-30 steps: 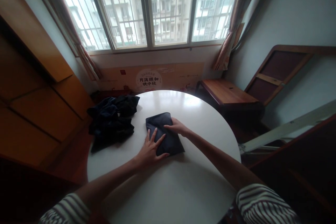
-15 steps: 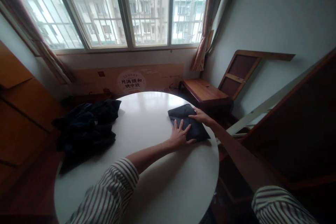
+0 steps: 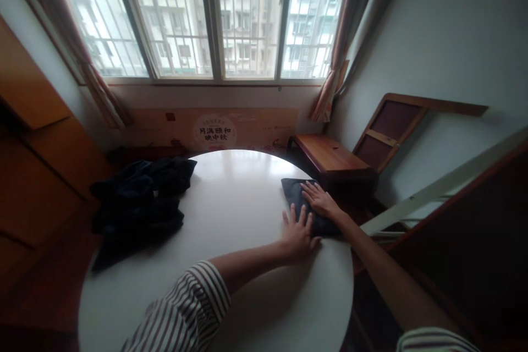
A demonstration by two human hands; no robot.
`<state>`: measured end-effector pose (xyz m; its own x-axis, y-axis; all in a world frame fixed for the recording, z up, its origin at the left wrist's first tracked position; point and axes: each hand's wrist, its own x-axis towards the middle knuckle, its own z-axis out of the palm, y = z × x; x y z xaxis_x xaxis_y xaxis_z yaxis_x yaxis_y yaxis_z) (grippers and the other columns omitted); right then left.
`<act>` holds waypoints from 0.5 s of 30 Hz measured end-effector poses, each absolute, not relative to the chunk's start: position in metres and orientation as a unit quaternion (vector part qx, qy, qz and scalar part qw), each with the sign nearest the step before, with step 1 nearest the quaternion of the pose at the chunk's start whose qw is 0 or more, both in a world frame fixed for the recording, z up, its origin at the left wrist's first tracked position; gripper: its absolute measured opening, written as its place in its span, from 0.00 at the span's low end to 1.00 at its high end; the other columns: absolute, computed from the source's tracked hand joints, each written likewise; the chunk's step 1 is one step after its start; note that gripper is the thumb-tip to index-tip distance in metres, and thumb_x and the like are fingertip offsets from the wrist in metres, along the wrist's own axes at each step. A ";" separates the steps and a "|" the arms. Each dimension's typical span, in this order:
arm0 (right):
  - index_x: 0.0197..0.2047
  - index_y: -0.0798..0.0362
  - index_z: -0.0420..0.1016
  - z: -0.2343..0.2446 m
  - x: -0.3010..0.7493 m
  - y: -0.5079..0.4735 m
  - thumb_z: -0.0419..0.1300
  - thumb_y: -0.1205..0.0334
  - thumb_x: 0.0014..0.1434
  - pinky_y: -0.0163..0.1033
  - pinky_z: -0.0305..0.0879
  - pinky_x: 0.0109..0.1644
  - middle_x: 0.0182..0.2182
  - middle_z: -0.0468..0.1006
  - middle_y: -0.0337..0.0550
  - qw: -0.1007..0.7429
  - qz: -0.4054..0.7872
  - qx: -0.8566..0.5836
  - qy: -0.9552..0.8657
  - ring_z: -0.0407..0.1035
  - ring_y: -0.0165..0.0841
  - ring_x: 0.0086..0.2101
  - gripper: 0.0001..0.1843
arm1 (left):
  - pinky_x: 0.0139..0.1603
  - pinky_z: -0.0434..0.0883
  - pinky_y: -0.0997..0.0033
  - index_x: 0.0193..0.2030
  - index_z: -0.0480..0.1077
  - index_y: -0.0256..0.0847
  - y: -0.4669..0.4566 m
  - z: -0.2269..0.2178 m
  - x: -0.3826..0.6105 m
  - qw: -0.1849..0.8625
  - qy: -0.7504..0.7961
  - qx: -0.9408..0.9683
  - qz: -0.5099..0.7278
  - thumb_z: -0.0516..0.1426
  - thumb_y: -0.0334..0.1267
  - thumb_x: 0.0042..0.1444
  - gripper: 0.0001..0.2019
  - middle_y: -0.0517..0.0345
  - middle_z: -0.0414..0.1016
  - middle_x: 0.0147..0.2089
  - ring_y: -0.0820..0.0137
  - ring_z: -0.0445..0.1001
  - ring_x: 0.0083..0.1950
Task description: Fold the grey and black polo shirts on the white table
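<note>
A dark folded piece of cloth (image 3: 293, 191), perhaps a garment, lies flat near the right edge of the round white table (image 3: 231, 198). My left hand (image 3: 297, 234) rests at its near left edge, fingers spread, with the fingertips on or beside the fabric. On top of the cloth lies my right hand (image 3: 322, 201), palm down and fingers stretched out. Both hands cover part of the cloth, so its full outline is hidden. A crumpled heap of dark clothes (image 3: 140, 203) sits at the table's left side.
Beyond the table's far right stands a low wooden stool or side table (image 3: 325, 153). A wooden panel with a long arm (image 3: 381, 126) leans by the right wall. An orange cabinet (image 3: 41, 165) is at the left, and a printed banner (image 3: 256, 126) runs below the window.
The cloth has shifted a little toward the table's right edge. My right hand has gone from the cloth's far edge to lying flat on top. The whole view has shifted slightly.
</note>
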<state>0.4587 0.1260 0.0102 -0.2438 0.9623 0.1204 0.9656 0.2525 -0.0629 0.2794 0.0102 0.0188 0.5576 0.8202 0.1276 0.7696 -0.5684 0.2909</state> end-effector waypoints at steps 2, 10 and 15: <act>0.71 0.39 0.55 0.009 0.461 0.129 0.41 0.50 0.70 0.70 0.55 0.61 0.71 0.52 0.43 0.066 0.012 -0.623 -0.780 0.48 0.49 0.68 0.28 | 0.68 0.42 0.27 0.75 0.48 0.36 -0.006 0.022 0.269 0.111 0.426 0.889 0.122 0.42 0.57 0.67 0.36 0.42 0.41 0.77 0.40 0.37 0.75; 0.66 0.50 0.65 0.041 0.406 0.102 0.49 0.61 0.65 0.73 0.47 0.63 0.66 0.64 0.54 0.151 -0.079 -0.565 -0.807 0.56 0.55 0.63 0.26 | 0.69 0.45 0.31 0.62 0.67 0.40 -0.001 0.085 0.130 0.118 0.510 0.826 0.209 0.48 0.45 0.68 0.21 0.43 0.68 0.64 0.48 0.58 0.69; 0.54 0.56 0.74 0.056 0.316 0.057 0.51 0.64 0.66 0.48 0.64 0.56 0.50 0.77 0.56 0.231 -0.010 -0.403 -0.885 0.70 0.45 0.50 0.18 | 0.57 0.70 0.49 0.58 0.69 0.36 0.034 0.130 0.027 0.147 0.592 0.628 0.484 0.59 0.44 0.64 0.19 0.44 0.70 0.58 0.56 0.71 0.57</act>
